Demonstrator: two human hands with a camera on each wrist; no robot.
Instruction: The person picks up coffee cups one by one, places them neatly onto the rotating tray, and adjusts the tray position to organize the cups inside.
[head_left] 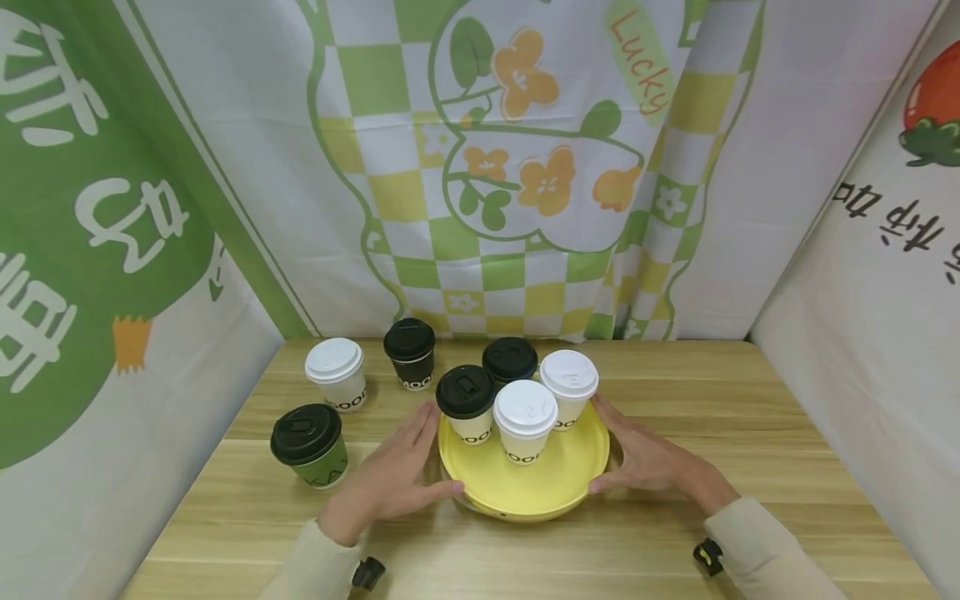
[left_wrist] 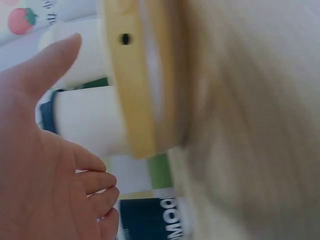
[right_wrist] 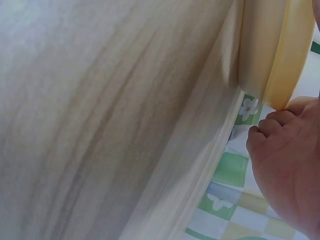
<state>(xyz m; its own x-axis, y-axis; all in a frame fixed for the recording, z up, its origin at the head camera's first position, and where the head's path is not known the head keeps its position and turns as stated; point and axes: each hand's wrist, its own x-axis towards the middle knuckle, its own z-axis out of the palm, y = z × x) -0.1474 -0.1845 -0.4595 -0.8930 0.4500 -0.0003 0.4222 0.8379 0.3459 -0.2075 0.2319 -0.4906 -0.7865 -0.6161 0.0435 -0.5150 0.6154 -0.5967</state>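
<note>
A round yellow tray (head_left: 540,496) holds a black-lidded white cup (head_left: 472,427), another black-lidded cup (head_left: 510,358) behind it, a white-lidded cup (head_left: 525,408) in front and another white-lidded cup (head_left: 568,375) at the right. My left hand (head_left: 397,475) is at the tray's left side, its thumb at the front rim and its fingers extended beside the cups. Across from it, my right hand (head_left: 645,454) spreads around the right side, thumb at the rim. The right wrist view shows the fingers (right_wrist: 280,117) right at the yellow rim (right_wrist: 287,60).
Left of the tray stand a green cup with a black lid (head_left: 307,450), a white-lidded cup (head_left: 335,373) and a dark cup (head_left: 411,354). All rest on a wood-grain table (head_left: 705,400). Printed curtains (head_left: 525,283) hang along the back edge and both sides.
</note>
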